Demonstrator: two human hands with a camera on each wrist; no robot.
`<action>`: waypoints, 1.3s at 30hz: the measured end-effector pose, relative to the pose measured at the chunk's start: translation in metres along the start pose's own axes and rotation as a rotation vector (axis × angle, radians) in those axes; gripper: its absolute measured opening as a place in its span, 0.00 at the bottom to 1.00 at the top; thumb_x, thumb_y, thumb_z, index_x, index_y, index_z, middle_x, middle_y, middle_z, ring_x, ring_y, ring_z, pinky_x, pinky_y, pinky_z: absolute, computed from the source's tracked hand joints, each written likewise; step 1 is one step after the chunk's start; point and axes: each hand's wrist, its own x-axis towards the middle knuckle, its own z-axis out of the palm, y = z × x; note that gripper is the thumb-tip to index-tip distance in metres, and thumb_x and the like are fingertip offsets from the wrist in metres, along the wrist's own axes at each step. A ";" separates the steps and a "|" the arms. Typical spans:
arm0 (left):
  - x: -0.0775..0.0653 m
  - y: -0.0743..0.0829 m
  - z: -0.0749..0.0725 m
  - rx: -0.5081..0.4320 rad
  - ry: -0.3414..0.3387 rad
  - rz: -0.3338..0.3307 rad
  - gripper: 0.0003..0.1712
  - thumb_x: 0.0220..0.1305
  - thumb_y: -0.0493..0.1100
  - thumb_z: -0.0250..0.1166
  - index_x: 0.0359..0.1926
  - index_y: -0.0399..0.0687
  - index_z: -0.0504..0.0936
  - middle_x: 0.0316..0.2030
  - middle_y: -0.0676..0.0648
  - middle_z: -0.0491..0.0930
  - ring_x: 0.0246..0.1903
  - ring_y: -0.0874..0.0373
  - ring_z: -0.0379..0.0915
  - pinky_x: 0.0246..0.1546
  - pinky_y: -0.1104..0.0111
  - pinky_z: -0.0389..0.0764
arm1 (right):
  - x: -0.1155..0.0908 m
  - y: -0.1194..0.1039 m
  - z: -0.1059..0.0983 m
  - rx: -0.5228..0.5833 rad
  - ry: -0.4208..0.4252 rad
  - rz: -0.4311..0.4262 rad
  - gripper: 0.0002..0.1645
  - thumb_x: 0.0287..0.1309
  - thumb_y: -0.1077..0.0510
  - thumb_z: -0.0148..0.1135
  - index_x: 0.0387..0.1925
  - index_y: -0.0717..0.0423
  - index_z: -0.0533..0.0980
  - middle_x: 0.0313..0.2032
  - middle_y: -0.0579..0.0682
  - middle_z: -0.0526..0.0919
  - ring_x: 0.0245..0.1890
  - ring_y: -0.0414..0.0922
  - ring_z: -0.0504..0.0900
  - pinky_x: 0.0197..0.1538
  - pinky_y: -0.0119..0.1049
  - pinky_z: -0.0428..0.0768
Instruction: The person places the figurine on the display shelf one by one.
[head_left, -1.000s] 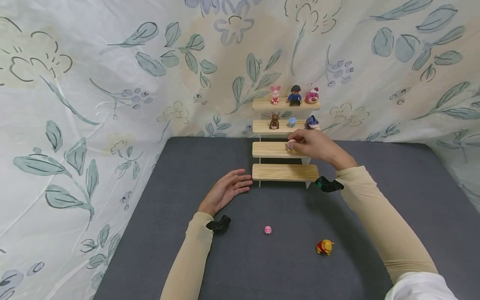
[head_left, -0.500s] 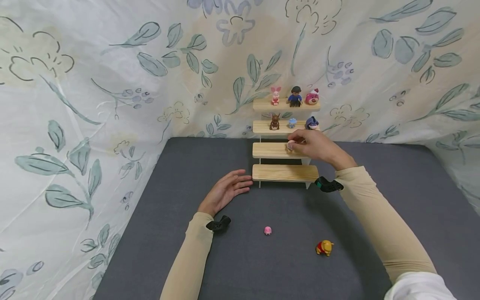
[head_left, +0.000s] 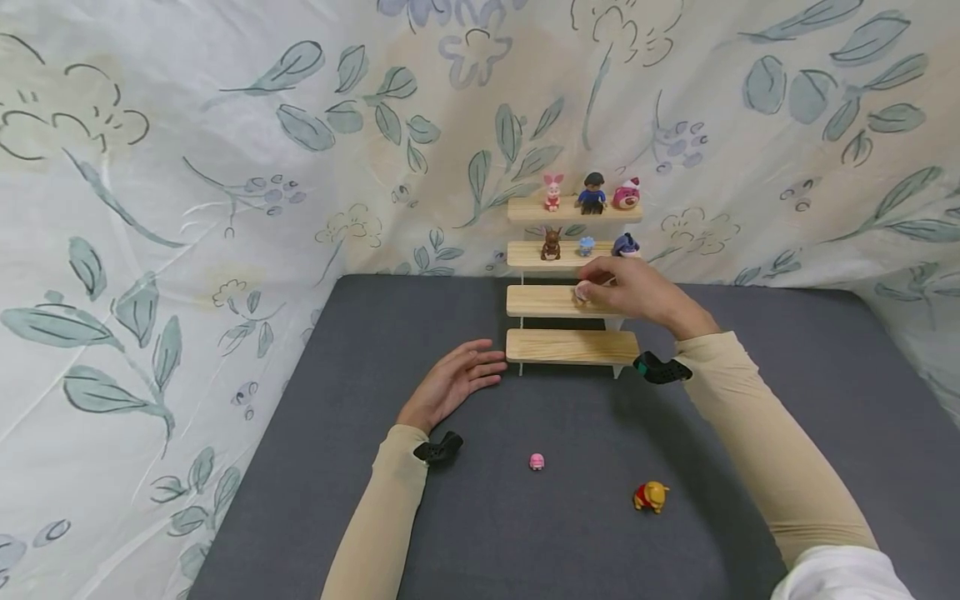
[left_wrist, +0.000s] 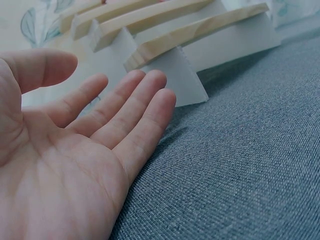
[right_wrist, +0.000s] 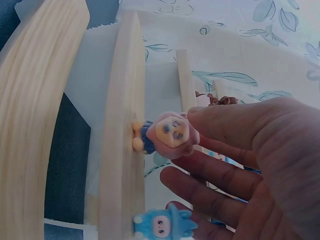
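Note:
My right hand (head_left: 630,292) pinches a small figurine (right_wrist: 172,135) by its pink head, between thumb and fingers. Its face is yellow, its body blue, and its feet touch the second-lowest wooden step (head_left: 536,301). Beside it on that step stands a light-blue figurine with a hat (right_wrist: 162,225), hidden behind the hand in the head view. My left hand (head_left: 453,383) lies palm up by the left end of the lowest step (head_left: 573,346), fingers loosely extended and holding nothing. Its fingertips are close to the stand's white side panel (left_wrist: 185,82); whether they touch, I cannot tell.
Higher steps carry several figurines, among them a brown one (head_left: 551,245), a dark-blue one (head_left: 626,245) and a doll in blue (head_left: 592,195). On the grey tabletop (head_left: 480,533) are a small pink figurine (head_left: 537,462) and a yellow bear in red (head_left: 651,497). Patterned fabric (head_left: 225,100) hangs behind.

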 end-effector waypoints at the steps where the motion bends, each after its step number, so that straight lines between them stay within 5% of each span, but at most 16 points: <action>1: 0.000 0.000 0.000 0.002 -0.001 0.001 0.33 0.82 0.45 0.47 0.78 0.34 0.52 0.65 0.40 0.73 0.62 0.53 0.76 0.66 0.61 0.78 | -0.001 0.000 -0.001 -0.006 0.004 -0.002 0.22 0.74 0.51 0.57 0.62 0.58 0.76 0.56 0.60 0.82 0.57 0.55 0.80 0.62 0.56 0.78; 14: 0.001 -0.001 0.000 0.026 0.007 -0.005 0.32 0.82 0.45 0.47 0.78 0.35 0.52 0.67 0.38 0.71 0.62 0.53 0.76 0.67 0.60 0.77 | -0.009 -0.007 -0.007 -0.050 0.039 -0.018 0.20 0.73 0.54 0.59 0.61 0.55 0.78 0.58 0.59 0.82 0.60 0.57 0.78 0.64 0.60 0.75; 22: 0.001 0.000 -0.001 0.013 0.003 -0.008 0.31 0.82 0.45 0.47 0.77 0.35 0.53 0.69 0.34 0.68 0.62 0.53 0.76 0.66 0.62 0.78 | -0.001 -0.001 0.003 -0.012 -0.031 -0.005 0.23 0.74 0.53 0.57 0.64 0.57 0.75 0.58 0.59 0.81 0.60 0.56 0.79 0.60 0.57 0.79; 32: 0.005 0.004 -0.002 0.005 -0.007 -0.013 0.32 0.82 0.45 0.47 0.78 0.35 0.52 0.64 0.41 0.74 0.61 0.53 0.76 0.66 0.61 0.78 | 0.001 0.001 0.003 0.016 -0.027 0.021 0.24 0.74 0.53 0.57 0.65 0.59 0.74 0.58 0.59 0.80 0.59 0.56 0.79 0.59 0.57 0.79; 39: 0.006 0.008 -0.005 0.009 -0.003 -0.030 0.32 0.82 0.45 0.47 0.78 0.36 0.52 0.66 0.39 0.71 0.62 0.53 0.76 0.67 0.60 0.77 | -0.013 -0.020 -0.010 -0.129 0.106 -0.030 0.23 0.72 0.54 0.60 0.64 0.58 0.75 0.64 0.61 0.75 0.65 0.61 0.71 0.63 0.62 0.74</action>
